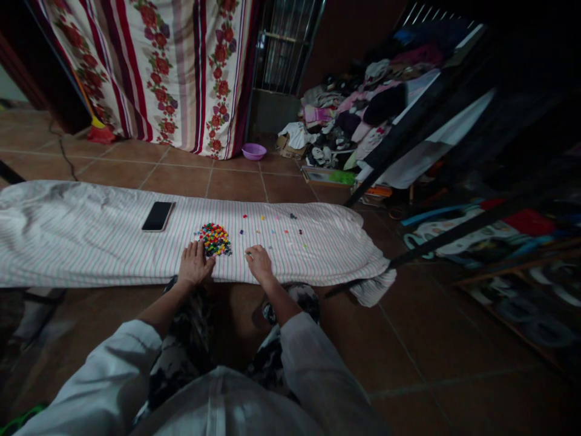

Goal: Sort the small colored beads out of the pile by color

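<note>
A pile of small coloured pieces (215,239), with red, yellow, green, blue, orange and dark ones mixed together, is gathered on a striped cloth (113,254). The pile's near left edge is met by the left hand (195,264), which is laid palm down with its fingers extended and nothing seen gripped in it. To the right of the pile, and apart from it, the right hand (259,264) is held with its fingers curled and the fingertips drawn together; a small dark piece (249,253) is pinched there, though its exact shape cannot be made out. Beyond the right hand, scattered pieces (285,231) are spaced out singly or in tiny clusters in loose rows, among them red, yellow, pink, dark blue, light blue, orange and yellow-green ones. To the left of the pile, a phone (158,217) with a dark screen is laid flat on the cloth, slightly tilted in its placing. By the cloth, a long, narrow surface is covered, and its folds are left hanging at the right end. On the tiled floor (181,180) beyond, a purple basin (254,151) is set near the foot of a floral curtain (167,79), with a red and yellow broom (100,130) at the curtain's left side. Farther right, a large heap of clothes (354,118) is piled up.
</note>
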Demonstrator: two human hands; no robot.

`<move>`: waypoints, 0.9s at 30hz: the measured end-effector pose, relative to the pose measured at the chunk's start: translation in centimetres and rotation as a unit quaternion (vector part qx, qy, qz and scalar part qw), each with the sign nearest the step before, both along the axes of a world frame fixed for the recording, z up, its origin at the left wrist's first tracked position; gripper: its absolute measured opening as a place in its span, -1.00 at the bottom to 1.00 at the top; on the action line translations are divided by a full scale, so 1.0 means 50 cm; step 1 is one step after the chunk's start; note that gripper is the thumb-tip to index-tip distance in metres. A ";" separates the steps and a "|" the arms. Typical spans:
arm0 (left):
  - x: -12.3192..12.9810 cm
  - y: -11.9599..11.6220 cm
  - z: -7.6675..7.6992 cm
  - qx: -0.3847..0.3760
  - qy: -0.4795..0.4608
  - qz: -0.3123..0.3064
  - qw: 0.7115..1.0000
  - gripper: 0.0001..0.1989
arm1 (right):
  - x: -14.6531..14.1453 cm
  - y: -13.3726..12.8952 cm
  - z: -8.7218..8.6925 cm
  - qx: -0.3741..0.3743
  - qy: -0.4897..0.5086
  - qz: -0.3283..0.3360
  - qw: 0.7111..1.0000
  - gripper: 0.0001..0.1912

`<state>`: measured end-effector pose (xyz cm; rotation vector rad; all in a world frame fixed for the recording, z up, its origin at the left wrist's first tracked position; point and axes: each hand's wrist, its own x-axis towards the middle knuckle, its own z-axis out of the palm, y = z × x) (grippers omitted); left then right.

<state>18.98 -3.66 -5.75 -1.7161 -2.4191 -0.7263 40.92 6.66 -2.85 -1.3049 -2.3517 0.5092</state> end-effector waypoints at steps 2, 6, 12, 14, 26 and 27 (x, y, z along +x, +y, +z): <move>-0.002 0.000 -0.001 0.002 0.000 -0.007 1.000 -0.27 | 0.001 -0.002 -0.003 0.008 0.004 -0.002 1.000 -0.79; -0.004 0.000 0.002 -0.013 0.006 -0.005 1.000 -0.27 | 0.007 -0.003 -0.013 0.023 0.019 0.006 1.000 -0.75; -0.005 0.000 0.004 -0.016 0.006 -0.009 1.000 -0.27 | 0.023 0.008 -0.028 0.018 0.080 0.010 0.997 -0.70; -0.006 0.000 0.002 -0.007 0.004 -0.008 1.000 -0.28 | 0.039 0.018 -0.028 0.023 0.084 -0.023 0.996 -0.69; -0.007 0.001 0.000 -0.016 -0.008 -0.001 1.000 -0.30 | 0.111 0.083 -0.003 0.023 -0.063 -0.054 0.996 -0.78; -0.007 0.000 0.001 -0.017 -0.009 -0.001 1.000 -0.31 | 0.113 0.086 -0.004 0.021 -0.068 -0.059 0.996 -0.78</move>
